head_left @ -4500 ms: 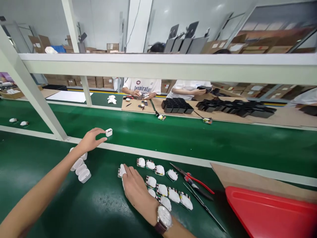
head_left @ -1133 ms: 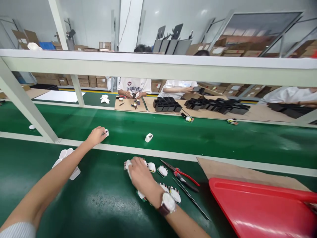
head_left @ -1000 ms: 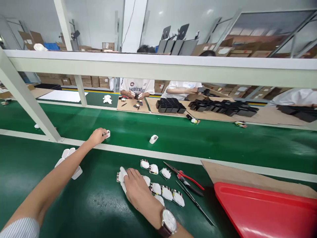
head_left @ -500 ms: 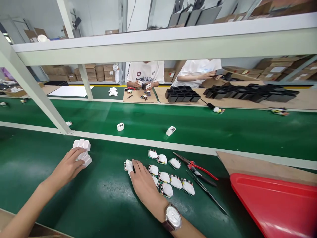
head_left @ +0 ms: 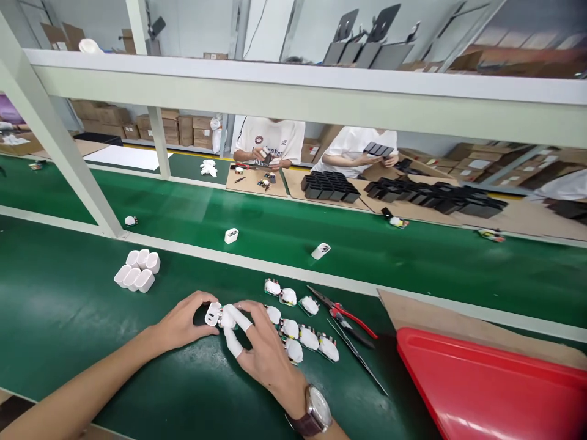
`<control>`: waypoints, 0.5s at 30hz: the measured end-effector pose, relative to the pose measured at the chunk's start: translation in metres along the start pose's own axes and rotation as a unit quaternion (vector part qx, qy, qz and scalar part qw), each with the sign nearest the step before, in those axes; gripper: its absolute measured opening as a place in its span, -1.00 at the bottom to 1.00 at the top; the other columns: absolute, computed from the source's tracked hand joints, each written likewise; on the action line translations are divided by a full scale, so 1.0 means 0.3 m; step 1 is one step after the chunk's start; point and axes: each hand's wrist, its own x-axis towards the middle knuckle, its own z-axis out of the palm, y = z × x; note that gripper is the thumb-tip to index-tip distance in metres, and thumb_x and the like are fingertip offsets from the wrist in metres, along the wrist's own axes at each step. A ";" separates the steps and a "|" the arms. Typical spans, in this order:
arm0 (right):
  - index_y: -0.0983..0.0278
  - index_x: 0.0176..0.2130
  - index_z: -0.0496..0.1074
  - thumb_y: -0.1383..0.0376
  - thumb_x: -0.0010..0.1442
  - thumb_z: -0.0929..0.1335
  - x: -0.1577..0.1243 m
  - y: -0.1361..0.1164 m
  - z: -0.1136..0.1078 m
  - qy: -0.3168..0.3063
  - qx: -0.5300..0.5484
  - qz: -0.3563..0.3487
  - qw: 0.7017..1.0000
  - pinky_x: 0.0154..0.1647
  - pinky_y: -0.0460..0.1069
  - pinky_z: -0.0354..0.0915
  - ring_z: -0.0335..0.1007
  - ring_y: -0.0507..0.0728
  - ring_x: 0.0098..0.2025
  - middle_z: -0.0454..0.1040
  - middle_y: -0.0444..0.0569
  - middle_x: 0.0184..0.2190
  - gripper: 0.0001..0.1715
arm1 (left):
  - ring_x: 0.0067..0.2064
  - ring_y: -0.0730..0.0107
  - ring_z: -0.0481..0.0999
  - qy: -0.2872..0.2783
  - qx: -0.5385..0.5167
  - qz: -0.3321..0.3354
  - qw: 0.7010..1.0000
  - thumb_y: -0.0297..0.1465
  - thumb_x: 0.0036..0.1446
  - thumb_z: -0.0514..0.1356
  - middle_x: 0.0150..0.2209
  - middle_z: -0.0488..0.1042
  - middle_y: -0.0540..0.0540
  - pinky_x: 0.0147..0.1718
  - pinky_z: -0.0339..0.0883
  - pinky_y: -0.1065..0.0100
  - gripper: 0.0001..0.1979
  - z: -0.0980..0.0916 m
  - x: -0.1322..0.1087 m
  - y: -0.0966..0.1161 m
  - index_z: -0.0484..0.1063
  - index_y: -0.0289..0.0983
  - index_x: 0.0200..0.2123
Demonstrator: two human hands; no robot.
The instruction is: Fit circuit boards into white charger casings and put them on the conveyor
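Observation:
My left hand [head_left: 183, 319] pinches a small white plastic shell [head_left: 212, 314] just above the green bench mat. My right hand [head_left: 261, 351], with white finger cots and a wristwatch, holds a small circuit part [head_left: 225, 317] against that shell. The two hands meet at the near middle of the bench. A cluster of white shells [head_left: 136, 270] stands to the left of them. Several white-topped circuit parts [head_left: 300, 324] lie in rows just right of my right hand.
Red-handled pliers [head_left: 347, 313] and tweezers [head_left: 358, 356] lie right of the parts, beside a red tray [head_left: 486, 385] on cardboard. Two finished white units [head_left: 232, 235] [head_left: 321, 250] sit on the conveyor belt [head_left: 413, 263]. Across it, people handle black trays [head_left: 330, 185].
My left hand has left a white unit on the belt, taken a shell from the left cluster and brought it to my right hand, which now lifts a circuit part to it.

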 end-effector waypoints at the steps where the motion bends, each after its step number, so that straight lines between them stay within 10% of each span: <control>1: 0.23 0.26 0.29 0.46 0.39 0.34 0.000 -0.005 -0.001 -0.004 0.003 -0.005 1.000 0.00 0.21 0.54 0.43 0.30 0.08 0.44 0.17 0.05 -0.50 | 0.11 0.14 0.54 0.007 0.005 0.023 1.000 -0.26 0.25 0.41 0.08 0.52 -0.11 0.11 0.46 0.10 -0.54 0.004 -0.010 -0.004 0.36 -0.10 0.14; 8: 0.26 0.30 0.23 0.49 0.38 0.37 0.008 -0.001 -0.011 0.021 0.026 -0.014 0.999 0.04 0.27 0.53 0.42 0.30 0.11 0.47 0.19 0.06 -0.43 | 0.33 0.10 0.35 -0.017 0.015 0.071 0.997 -0.60 0.30 0.19 0.26 0.39 -0.16 0.30 0.34 0.03 -0.47 -0.042 -0.028 0.013 0.38 -0.06 0.26; 15: 0.22 0.31 0.27 0.57 0.32 0.40 -0.005 0.026 -0.011 0.033 0.020 -0.019 0.999 0.03 0.28 0.51 0.41 0.32 0.14 0.45 0.21 0.10 -0.34 | 0.16 0.03 0.46 0.004 0.054 0.045 0.998 -0.27 0.30 0.37 0.12 0.39 -0.18 0.13 0.49 0.03 -0.58 -0.013 -0.030 -0.004 0.49 -0.04 0.19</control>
